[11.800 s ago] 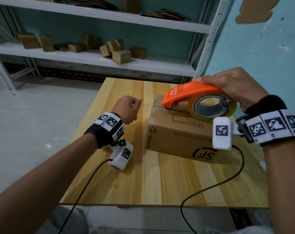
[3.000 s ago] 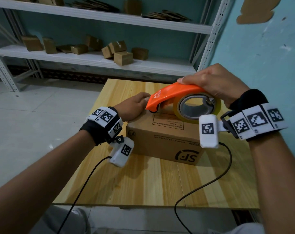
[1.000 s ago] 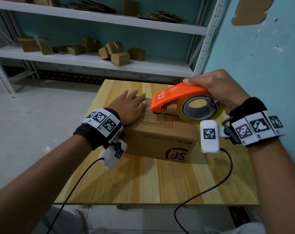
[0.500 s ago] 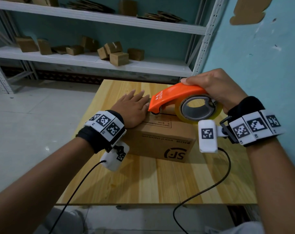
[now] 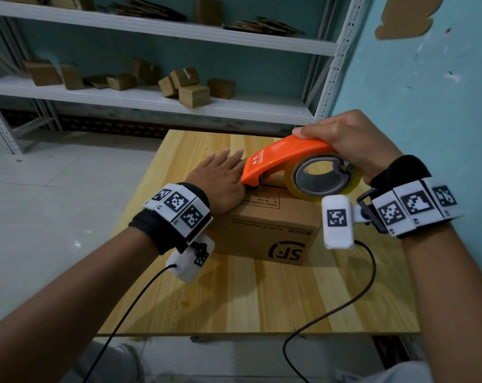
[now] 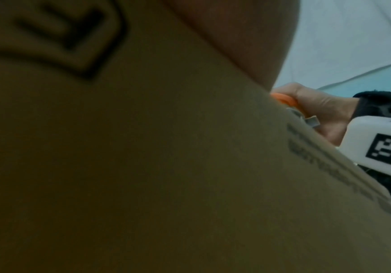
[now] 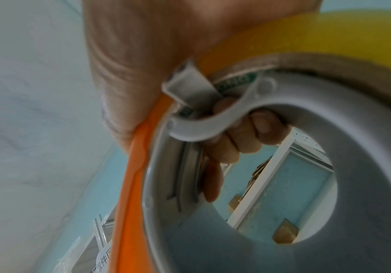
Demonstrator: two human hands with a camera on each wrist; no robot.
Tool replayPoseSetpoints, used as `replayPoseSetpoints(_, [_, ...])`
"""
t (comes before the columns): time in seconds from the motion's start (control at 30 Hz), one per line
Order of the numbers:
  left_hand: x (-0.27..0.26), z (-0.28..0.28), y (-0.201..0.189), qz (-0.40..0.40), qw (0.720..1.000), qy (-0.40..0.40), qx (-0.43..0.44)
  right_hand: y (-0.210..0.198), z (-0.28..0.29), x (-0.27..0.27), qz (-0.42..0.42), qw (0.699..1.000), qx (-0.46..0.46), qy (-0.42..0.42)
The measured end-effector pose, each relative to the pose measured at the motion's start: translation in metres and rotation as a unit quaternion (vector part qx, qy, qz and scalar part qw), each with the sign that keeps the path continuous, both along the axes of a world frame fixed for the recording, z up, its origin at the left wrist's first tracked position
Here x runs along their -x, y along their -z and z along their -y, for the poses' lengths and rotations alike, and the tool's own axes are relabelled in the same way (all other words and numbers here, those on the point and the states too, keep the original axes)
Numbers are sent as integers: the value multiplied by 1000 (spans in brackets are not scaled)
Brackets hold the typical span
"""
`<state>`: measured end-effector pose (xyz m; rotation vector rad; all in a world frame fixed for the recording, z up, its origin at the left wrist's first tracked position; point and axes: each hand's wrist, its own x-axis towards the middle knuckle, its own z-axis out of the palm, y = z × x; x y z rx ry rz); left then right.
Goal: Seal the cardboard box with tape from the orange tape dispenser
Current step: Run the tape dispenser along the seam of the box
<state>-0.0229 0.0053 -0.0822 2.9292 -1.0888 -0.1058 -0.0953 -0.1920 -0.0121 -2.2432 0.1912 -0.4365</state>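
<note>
A brown cardboard box (image 5: 264,230) with an SF logo sits on the wooden table (image 5: 262,294). My left hand (image 5: 220,178) lies flat on the box's top left part, fingers straight and spread. My right hand (image 5: 347,139) grips the orange tape dispenser (image 5: 284,156) with its yellowish tape roll (image 5: 325,178), nose down on the box top beside my left fingers. In the left wrist view the box side (image 6: 143,166) fills the frame, with the dispenser (image 6: 283,97) peeking past it. In the right wrist view my fingers (image 7: 236,136) curl through the dispenser's (image 7: 133,184) grey hub.
A white metal shelf (image 5: 151,100) behind the table holds several small cardboard boxes (image 5: 193,92). A blue wall (image 5: 427,78) runs close along the table's right side. Black cables (image 5: 331,313) trail from both wrist cameras over the table's near edge.
My left hand has slid a little further onto the box top, closer to the dispenser's nose. The dispenser stays at the box's far left top edge.
</note>
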Motion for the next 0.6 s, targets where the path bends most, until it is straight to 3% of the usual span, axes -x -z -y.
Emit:
replayPoseSetpoints(0.47, [-1, -1, 0, 35, 997, 26, 56, 1, 1, 0, 3, 1000, -8, 0])
replayPoseSetpoints(0.6, [3, 1, -5, -1, 996, 32, 80, -1, 0, 0, 7, 1000, -9, -4])
